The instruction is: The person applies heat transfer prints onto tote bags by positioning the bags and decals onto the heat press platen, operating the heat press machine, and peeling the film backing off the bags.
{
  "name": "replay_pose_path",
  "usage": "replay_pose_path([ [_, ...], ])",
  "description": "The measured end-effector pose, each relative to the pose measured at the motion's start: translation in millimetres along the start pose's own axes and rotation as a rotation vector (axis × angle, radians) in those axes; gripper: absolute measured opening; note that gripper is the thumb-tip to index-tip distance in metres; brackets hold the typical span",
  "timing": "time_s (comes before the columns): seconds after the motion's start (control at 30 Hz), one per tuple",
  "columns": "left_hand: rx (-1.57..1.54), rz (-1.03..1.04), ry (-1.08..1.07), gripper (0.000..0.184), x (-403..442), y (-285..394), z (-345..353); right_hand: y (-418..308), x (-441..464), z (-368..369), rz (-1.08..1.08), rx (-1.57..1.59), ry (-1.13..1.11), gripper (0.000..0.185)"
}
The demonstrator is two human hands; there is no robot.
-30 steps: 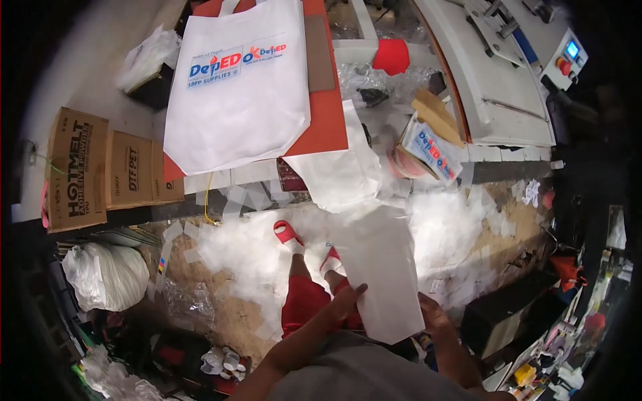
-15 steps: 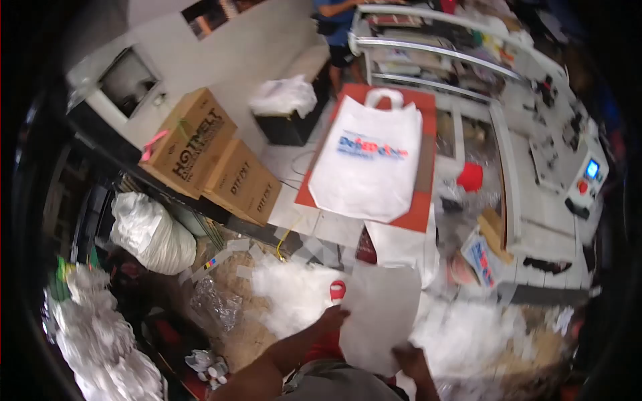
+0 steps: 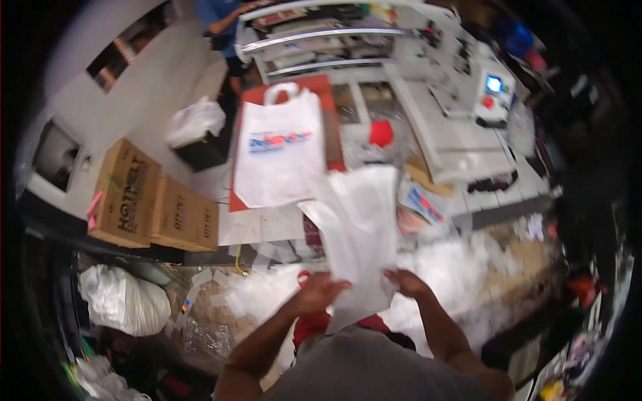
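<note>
A plain white bag or sheet (image 3: pixel 361 234) hangs in front of my body, its upper end near the table's front edge. My left hand (image 3: pixel 322 293) is closed on its left side and my right hand (image 3: pixel 404 282) pinches its right side. Beyond it, a white bag with blue and red print (image 3: pixel 279 160) lies flat on a red-orange board (image 3: pixel 324 90), handle pointing away. To the right of the plain piece is a stack of printed sheets (image 3: pixel 422 202), partly hidden behind brown card.
Cardboard boxes (image 3: pixel 130 197) stand at the left of the table. A press machine with a lit control box (image 3: pixel 493 93) is at the right. White material (image 3: pixel 455 274) covers the floor. A filled white sack (image 3: pixel 124 301) sits lower left. Another person (image 3: pixel 224 27) stands at the back.
The view has turned, so the table items sit further left than half a second ago. The plain white piece is now raised and stretched farther forward between my hands, creased where it was flat.
</note>
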State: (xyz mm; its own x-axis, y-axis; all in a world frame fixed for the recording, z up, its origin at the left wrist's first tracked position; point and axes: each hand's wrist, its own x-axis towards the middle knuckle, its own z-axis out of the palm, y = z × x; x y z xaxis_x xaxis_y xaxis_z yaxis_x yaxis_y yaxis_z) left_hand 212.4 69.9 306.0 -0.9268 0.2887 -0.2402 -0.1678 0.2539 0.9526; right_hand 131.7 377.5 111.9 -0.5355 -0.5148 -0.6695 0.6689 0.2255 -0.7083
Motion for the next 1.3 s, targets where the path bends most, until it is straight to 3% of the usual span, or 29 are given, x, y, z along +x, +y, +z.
replay_pose_path([
  [0.07, -0.081, -0.071, 0.126, 0.024, -7.8, -3.6, -23.5, -77.8, -45.2, 38.5, -0.127, -0.404, 0.098, 0.065],
  [0.13, -0.169, -0.115, 0.307, 0.027, -12.2, -22.8, -47.4, -97.7, -55.1, 48.6, -0.157, -0.169, 0.147, 0.063],
  [0.2, 0.021, -0.271, 0.442, 0.031, -12.4, -68.1, -77.4, -136.0, -98.8, 81.4, -0.231, -0.026, 0.175, 0.055],
  [0.27, 0.239, -0.447, 0.479, 0.029, -10.8, -126.1, -78.6, -136.3, -112.0, 96.0, -0.346, -0.542, 0.043, 0.041],
  [0.33, 0.389, -0.053, 0.692, 0.025, -1.1, -142.8, -56.4, -94.6, -76.9, 88.9, -0.488, -0.455, 0.030, 0.034],
  [0.4, 0.494, 0.327, 0.296, 0.019, -1.9, -70.6, -18.7, -38.0, -27.7, 43.0, -0.333, -1.068, 0.400, 0.037],
  [0.43, 0.488, 0.338, 0.306, 0.019, 0.1, -59.5, 2.0, -18.4, -16.6, 46.3, -0.345, -1.031, 0.415, 0.038],
  [0.47, 0.601, 0.298, 0.184, 0.019, 2.2, -52.5, 20.7, -14.4, -5.3, 52.7, -0.369, -1.001, 0.427, 0.038],
  [0.53, 0.870, 0.078, 0.210, 0.027, 10.5, -77.8, 1.3, -74.9, -51.6, 89.7, -0.248, -0.829, 0.443, 0.037],
  [0.6, 0.148, -0.124, 0.581, 0.027, 12.6, -43.0, -42.6, -98.2, -83.5, 93.7, -0.167, -0.526, 0.346, 0.035],
  [0.63, 0.279, -0.108, 0.556, 0.026, 4.8, -34.1, -51.1, -91.6, -76.7, 78.9, -0.183, -0.530, 0.354, 0.035],
  [0.7, 0.438, -0.133, 0.421, 0.026, -3.8, -31.7, -62.2, -74.1, -69.8, 56.9, -0.278, -0.155, 0.229, 0.044],
  [0.73, 0.436, -0.132, 0.419, 0.026, -3.6, -35.8, -63.9, -80.5, -64.7, 53.5, -0.211, -0.033, 0.130, 0.056],
  [0.8, 0.357, 0.002, 0.308, 0.026, 8.0, -52.1, -65.9, -107.2, -66.2, 59.3, -0.111, 0.224, -0.014, 0.049],
  [0.9, 0.427, -0.063, 0.342, 0.024, 22.5, -98.3, -61.8, -85.6, -14.0, 57.9, -0.072, -0.139, 0.143, 0.051],
  [0.93, 0.463, 0.032, 0.355, 0.024, 24.0, -100.1, -56.5, -67.9, 7.2, 54.9, -0.082, -0.126, 0.152, 0.051],
  [1.0, 0.401, 0.035, 0.343, 0.025, 26.7, -92.2, -42.8, -20.0, 44.9, 47.4, -0.246, -0.605, 0.365, 0.045],
  [1.07, 0.415, 0.043, 0.242, 0.026, 26.7, -69.5, -28.7, 25.1, 78.6, 39.7, -0.296, -0.544, 0.426, 0.039],
  [1.1, 0.463, -0.031, 0.176, 0.028, 24.8, -59.3, -23.0, 78.6, 116.3, 29.7, -0.597, -0.883, 0.451, 0.041],
  [1.17, 0.461, -0.063, 0.076, 0.031, 22.9, -34.1, -7.0, 38.1, 82.3, 48.5, -0.078, -0.280, 0.226, 0.065],
  [1.2, 0.404, -0.041, 0.049, 0.031, 21.6, -22.3, 1.0, 11.7, 60.8, 60.3, 0.184, -0.035, 0.228, 0.077],
  [1.27, 0.378, 0.141, 0.008, 0.027, 24.2, -13.3, 10.7, 27.0, 76.0, 65.7, 0.301, 0.298, -0.003, 0.084],
  [1.3, 0.388, 0.166, -0.015, 0.027, 25.8, -0.7, 12.1, 8.7, 60.2, 74.1, 0.227, 0.387, -0.103, 0.083],
])
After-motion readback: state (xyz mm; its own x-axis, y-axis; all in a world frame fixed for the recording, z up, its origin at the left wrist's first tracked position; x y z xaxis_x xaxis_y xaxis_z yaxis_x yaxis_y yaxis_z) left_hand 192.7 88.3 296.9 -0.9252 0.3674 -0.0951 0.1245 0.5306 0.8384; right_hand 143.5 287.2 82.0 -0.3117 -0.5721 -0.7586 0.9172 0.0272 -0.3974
